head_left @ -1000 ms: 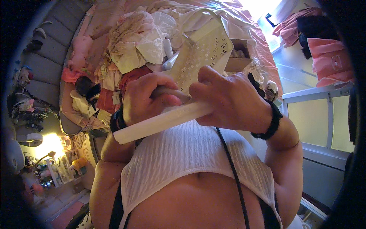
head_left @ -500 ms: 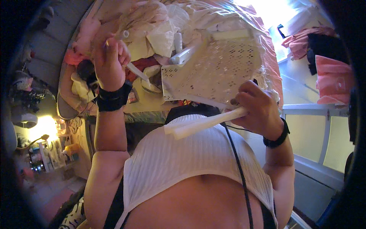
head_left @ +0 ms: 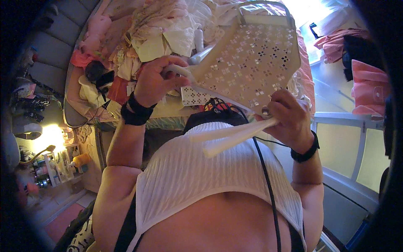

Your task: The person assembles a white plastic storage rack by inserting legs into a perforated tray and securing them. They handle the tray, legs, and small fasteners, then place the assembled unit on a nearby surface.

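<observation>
Looks partway: left hand (head_left: 161,82) has fingers curled round one tube (head_left: 182,71) at the holey tray (head_left: 248,59), can't tell if seated; right hand (head_left: 290,119) clutches two unattached tubes (head_left: 230,141). Tray's over the bed (head_left: 308,80), toward its right edge.

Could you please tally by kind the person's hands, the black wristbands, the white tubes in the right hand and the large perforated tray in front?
Hands: 2 (left hand, right hand)
Black wristbands: 2
White tubes: 2
Large perforated tray: 1
Total: 7
</observation>
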The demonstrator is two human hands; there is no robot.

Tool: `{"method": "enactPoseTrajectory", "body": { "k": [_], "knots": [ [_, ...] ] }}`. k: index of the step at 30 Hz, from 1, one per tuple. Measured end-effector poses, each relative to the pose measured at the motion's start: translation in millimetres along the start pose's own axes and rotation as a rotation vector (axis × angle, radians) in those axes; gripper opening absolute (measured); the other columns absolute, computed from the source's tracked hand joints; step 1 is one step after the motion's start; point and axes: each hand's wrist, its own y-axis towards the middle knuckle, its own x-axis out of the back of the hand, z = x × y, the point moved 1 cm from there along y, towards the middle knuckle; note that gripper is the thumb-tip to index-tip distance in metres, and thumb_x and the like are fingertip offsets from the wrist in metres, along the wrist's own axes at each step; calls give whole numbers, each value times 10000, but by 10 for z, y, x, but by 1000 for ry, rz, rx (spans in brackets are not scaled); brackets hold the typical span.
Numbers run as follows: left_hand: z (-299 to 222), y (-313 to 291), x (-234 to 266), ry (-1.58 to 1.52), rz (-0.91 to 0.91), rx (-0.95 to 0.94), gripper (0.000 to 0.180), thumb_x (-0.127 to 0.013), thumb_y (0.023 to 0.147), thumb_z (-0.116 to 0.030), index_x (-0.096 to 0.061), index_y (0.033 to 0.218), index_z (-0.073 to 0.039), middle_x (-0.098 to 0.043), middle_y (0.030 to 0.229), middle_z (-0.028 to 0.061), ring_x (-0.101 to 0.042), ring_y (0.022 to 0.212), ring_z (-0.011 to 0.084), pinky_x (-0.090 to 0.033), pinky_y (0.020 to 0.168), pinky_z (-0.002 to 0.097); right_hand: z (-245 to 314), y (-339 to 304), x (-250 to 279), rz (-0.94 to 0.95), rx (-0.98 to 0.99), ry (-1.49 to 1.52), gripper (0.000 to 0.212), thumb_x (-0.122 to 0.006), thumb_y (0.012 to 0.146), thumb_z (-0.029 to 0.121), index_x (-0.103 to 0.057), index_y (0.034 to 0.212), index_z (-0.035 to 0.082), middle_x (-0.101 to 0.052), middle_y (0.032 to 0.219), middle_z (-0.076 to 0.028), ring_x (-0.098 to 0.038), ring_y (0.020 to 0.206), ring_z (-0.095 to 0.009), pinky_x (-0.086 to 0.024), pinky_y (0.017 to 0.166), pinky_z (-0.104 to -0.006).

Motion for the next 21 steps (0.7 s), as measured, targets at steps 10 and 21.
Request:
{"method": "enactPoseTrajectory", "body": {
  "k": [10, 21],
  "knots": [
    [52, 61, -185, -187, 217, -73, 188, -628, 733, 6, -570, 906, -38, -596, 838, 15, -553, 768, 90, -441, 703, 222, -141, 183, 76, -107, -28, -118, 544, -747, 579, 189, -564, 1085, 109, -547, 1122, -96, -585, 932, -278, -513, 747, -341],
    [696, 36, -527, -785, 4, 185, 198, -549, 838, -183, -528, 973, -40, -581, 830, 67, -568, 734, 131, -451, 635, 221, -404, 242, -1154, 423, -176, 448, 630, -682, 712, 199, -417, 1275, 95, -585, 1061, -170, -593, 872, -355, -474, 757, -418]
  ]
}}
